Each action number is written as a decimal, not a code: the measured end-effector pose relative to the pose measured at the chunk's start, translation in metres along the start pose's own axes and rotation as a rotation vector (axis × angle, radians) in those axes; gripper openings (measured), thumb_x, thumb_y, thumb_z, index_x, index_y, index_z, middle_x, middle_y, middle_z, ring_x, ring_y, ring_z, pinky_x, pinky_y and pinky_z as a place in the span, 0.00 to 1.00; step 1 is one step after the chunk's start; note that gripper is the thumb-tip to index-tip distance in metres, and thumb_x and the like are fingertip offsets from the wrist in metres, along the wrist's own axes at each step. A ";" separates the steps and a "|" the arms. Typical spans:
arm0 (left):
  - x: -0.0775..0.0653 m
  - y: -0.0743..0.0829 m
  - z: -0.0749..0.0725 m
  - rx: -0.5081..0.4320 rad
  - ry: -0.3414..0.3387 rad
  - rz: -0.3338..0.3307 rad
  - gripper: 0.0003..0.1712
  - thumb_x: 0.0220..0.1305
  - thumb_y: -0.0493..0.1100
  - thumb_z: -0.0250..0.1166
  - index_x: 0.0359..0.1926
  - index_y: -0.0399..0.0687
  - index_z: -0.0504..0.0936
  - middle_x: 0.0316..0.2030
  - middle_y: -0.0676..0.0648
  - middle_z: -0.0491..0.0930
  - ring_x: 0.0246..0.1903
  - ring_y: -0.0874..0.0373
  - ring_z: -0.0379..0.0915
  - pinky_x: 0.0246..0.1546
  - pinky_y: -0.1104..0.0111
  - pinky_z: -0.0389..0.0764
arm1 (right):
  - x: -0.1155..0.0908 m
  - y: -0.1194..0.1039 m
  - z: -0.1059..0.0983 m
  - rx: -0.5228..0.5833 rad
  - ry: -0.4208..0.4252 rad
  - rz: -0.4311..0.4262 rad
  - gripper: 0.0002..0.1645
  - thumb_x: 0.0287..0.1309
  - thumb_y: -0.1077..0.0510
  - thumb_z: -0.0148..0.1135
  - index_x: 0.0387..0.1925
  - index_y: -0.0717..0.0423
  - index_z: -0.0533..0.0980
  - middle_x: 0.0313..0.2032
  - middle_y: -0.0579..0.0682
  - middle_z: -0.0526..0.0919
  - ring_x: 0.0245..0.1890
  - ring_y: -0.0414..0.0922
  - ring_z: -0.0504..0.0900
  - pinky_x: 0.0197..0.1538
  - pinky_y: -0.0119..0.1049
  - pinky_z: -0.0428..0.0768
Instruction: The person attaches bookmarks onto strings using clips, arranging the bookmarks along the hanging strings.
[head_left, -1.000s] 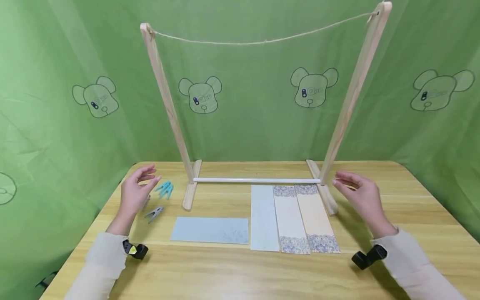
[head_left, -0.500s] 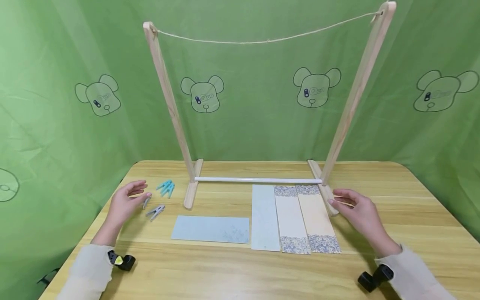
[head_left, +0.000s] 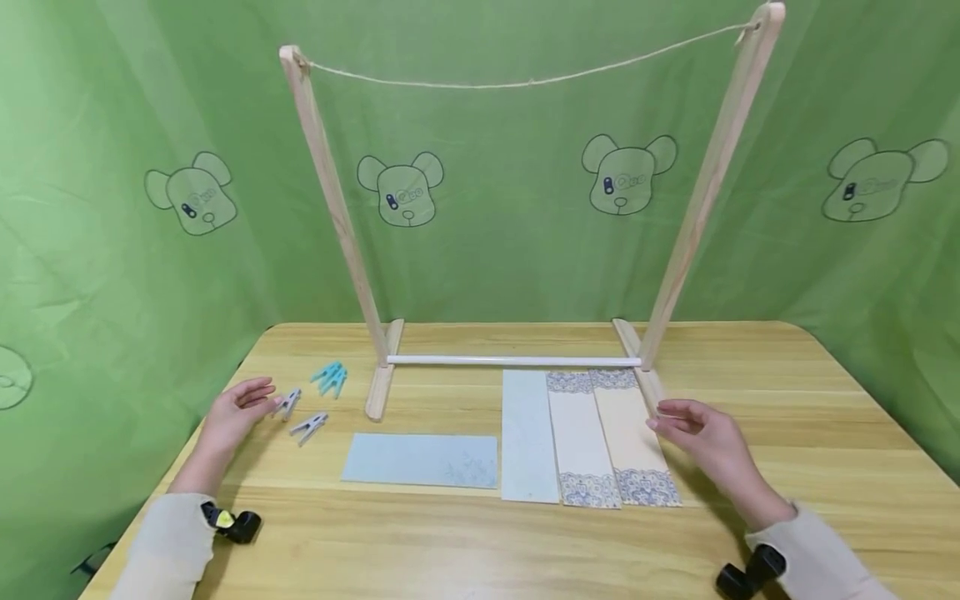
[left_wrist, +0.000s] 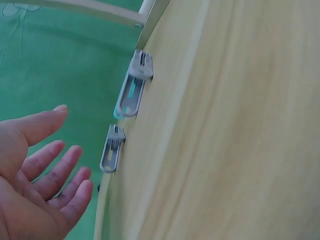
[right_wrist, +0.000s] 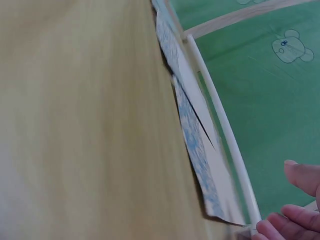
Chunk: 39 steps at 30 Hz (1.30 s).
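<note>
My left hand (head_left: 234,417) hovers at the table's left side, fingers loosely bent and holding nothing. Close to its fingertips is a grey clothespin (head_left: 287,403), and a second grey clothespin (head_left: 308,427) lies just nearer the front. Blue clothespins (head_left: 330,379) sit behind them. In the left wrist view the left hand (left_wrist: 45,175) has thumb and fingers apart beside the grey pins. My right hand (head_left: 708,437), also holding nothing, is over the right foot of the wooden frame, its fingertips by the cream lace-patterned card (head_left: 630,429).
A wooden frame with a white crossbar (head_left: 513,361) stands at the back, a sagging string (head_left: 480,87) tied between its post tops. A white lace-patterned card (head_left: 577,433), a pale blue card (head_left: 528,437) and a sideways blue card (head_left: 420,459) lie in front.
My left hand has moved down and left, from beside the blue clothespins to beside the grey ones. My right hand has come down and nearer along the frame's right foot.
</note>
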<state>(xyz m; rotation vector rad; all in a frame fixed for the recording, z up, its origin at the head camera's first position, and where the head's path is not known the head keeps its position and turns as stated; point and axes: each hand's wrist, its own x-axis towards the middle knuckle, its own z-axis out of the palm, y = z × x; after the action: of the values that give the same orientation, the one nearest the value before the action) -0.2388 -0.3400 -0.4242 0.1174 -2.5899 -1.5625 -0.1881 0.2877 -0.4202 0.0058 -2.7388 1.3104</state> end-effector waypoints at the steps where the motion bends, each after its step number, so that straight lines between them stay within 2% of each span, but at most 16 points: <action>1: 0.001 -0.002 -0.001 -0.024 -0.002 -0.007 0.32 0.63 0.38 0.62 0.64 0.28 0.62 0.55 0.38 0.75 0.37 0.81 0.69 0.41 0.86 0.74 | -0.001 0.001 0.001 0.012 -0.008 0.009 0.34 0.56 0.46 0.65 0.55 0.66 0.71 0.49 0.65 0.79 0.36 0.30 0.78 0.39 0.21 0.78; 5: 0.002 -0.007 -0.002 -0.084 -0.019 -0.058 0.34 0.62 0.38 0.63 0.64 0.27 0.61 0.50 0.47 0.78 0.36 0.82 0.71 0.41 0.85 0.75 | -0.005 0.004 0.006 0.045 -0.009 0.011 0.33 0.55 0.48 0.67 0.53 0.67 0.72 0.48 0.65 0.80 0.34 0.25 0.76 0.39 0.21 0.78; 8: 0.002 -0.008 -0.002 -0.069 -0.031 -0.095 0.35 0.62 0.40 0.64 0.64 0.28 0.60 0.53 0.38 0.76 0.35 0.81 0.71 0.40 0.86 0.75 | -0.006 0.007 0.009 0.051 -0.008 0.010 0.32 0.54 0.49 0.68 0.52 0.68 0.72 0.47 0.65 0.80 0.34 0.27 0.77 0.38 0.21 0.79; 11: 0.001 -0.008 -0.001 -0.029 -0.051 -0.104 0.36 0.63 0.41 0.63 0.64 0.28 0.60 0.58 0.30 0.69 0.34 0.82 0.69 0.41 0.86 0.73 | -0.007 0.009 0.012 0.049 -0.005 0.011 0.31 0.53 0.51 0.69 0.51 0.69 0.73 0.45 0.64 0.80 0.34 0.29 0.77 0.38 0.22 0.79; 15: 0.000 -0.009 0.000 0.006 -0.086 -0.108 0.37 0.63 0.44 0.63 0.65 0.29 0.60 0.60 0.29 0.66 0.35 0.82 0.67 0.41 0.87 0.71 | -0.009 0.010 0.015 0.007 -0.001 0.005 0.30 0.51 0.52 0.70 0.49 0.69 0.73 0.43 0.63 0.81 0.33 0.31 0.77 0.36 0.23 0.79; 20: 0.000 -0.013 0.002 0.002 -0.087 -0.108 0.36 0.63 0.42 0.63 0.65 0.29 0.60 0.61 0.28 0.65 0.35 0.82 0.67 0.42 0.88 0.71 | -0.012 0.010 0.018 -0.080 0.025 -0.017 0.30 0.48 0.51 0.73 0.46 0.68 0.75 0.41 0.61 0.82 0.34 0.37 0.77 0.35 0.22 0.78; 26: -0.002 -0.014 0.004 0.014 -0.100 -0.094 0.36 0.61 0.41 0.64 0.63 0.27 0.61 0.60 0.27 0.65 0.36 0.79 0.68 0.42 0.86 0.73 | -0.019 0.010 0.021 -0.143 0.043 -0.027 0.34 0.46 0.50 0.73 0.49 0.69 0.75 0.44 0.64 0.81 0.41 0.52 0.81 0.36 0.21 0.77; 28: -0.003 -0.013 0.005 0.037 -0.105 -0.093 0.36 0.61 0.42 0.65 0.63 0.27 0.62 0.60 0.28 0.66 0.38 0.76 0.68 0.42 0.86 0.72 | -0.020 0.011 0.023 -0.155 0.052 -0.034 0.34 0.46 0.50 0.74 0.50 0.68 0.76 0.44 0.65 0.81 0.42 0.54 0.81 0.37 0.24 0.79; 31: -0.004 -0.014 0.006 0.071 -0.106 -0.092 0.35 0.60 0.42 0.65 0.63 0.28 0.63 0.59 0.29 0.67 0.40 0.73 0.68 0.41 0.86 0.72 | -0.021 0.011 0.027 -0.167 0.041 -0.050 0.34 0.46 0.50 0.74 0.51 0.68 0.75 0.46 0.67 0.80 0.44 0.57 0.81 0.42 0.36 0.82; 34: -0.004 -0.014 0.008 0.086 -0.092 -0.111 0.35 0.59 0.42 0.67 0.62 0.28 0.65 0.58 0.29 0.69 0.39 0.72 0.69 0.39 0.86 0.72 | -0.022 0.010 0.032 -0.187 0.021 -0.092 0.37 0.44 0.50 0.75 0.52 0.68 0.74 0.48 0.69 0.79 0.47 0.60 0.79 0.47 0.49 0.80; 39: -0.001 -0.013 0.010 0.127 -0.071 -0.121 0.35 0.57 0.43 0.69 0.61 0.29 0.67 0.52 0.32 0.73 0.36 0.68 0.68 0.35 0.81 0.74 | -0.021 0.007 0.036 -0.221 0.034 -0.180 0.41 0.40 0.52 0.77 0.53 0.70 0.72 0.49 0.72 0.76 0.48 0.64 0.76 0.48 0.56 0.77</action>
<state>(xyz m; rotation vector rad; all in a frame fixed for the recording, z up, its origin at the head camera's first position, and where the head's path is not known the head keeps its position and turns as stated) -0.2393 -0.3373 -0.4406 0.2381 -2.7856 -1.4631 -0.1713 0.2639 -0.4500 0.2046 -2.7628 0.9505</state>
